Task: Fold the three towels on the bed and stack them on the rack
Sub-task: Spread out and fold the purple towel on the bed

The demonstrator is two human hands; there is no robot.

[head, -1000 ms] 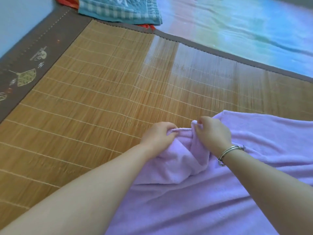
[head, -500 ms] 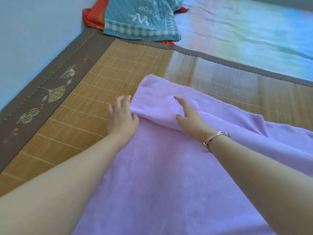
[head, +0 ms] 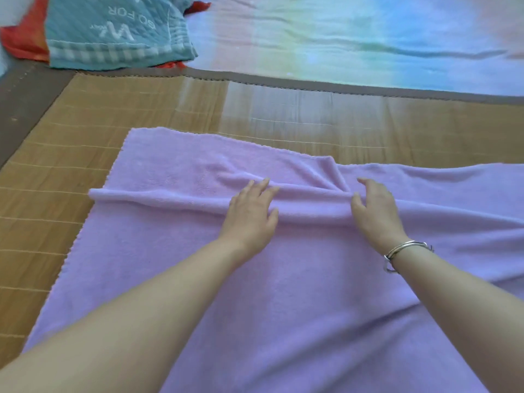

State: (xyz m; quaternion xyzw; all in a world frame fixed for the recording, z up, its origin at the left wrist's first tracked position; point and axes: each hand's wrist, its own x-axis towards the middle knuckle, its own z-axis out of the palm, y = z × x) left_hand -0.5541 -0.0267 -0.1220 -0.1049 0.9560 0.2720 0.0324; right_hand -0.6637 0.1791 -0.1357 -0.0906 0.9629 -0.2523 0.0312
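No grip is being closed on anything: the left hand (head: 249,217) is being laid flat, fingers straight and slightly spread, on a raised ridge in the purple towel (head: 283,307), and the right hand (head: 377,214) is being rested on the same ridge at about 3 o'clock from it, fingers relaxed and apart, nothing pinched. The palms appear to be placed there so that the ridge is being pressed down and the cloth smoothed before a fold is made; this is a judgement only. The ridge is being carried as a soft rolled hump toward 9 o'clock, ending at the towel's left edge, while creases are fanning toward 12 o'clock between the hands. The towel is plush, matte and limp, lying spread on a bamboo mat (head: 71,171) of thin glossy slats edged with brown cloth. A metal bangle (head: 405,251) is being worn on the right wrist. At 11 o'clock, well apart, a quilted teal towel (head: 113,32) is lying on a red cloth (head: 25,38). At 1 o'clock a pastel bedsheet (head: 354,38) is lying rumpled. No rack is being shown.
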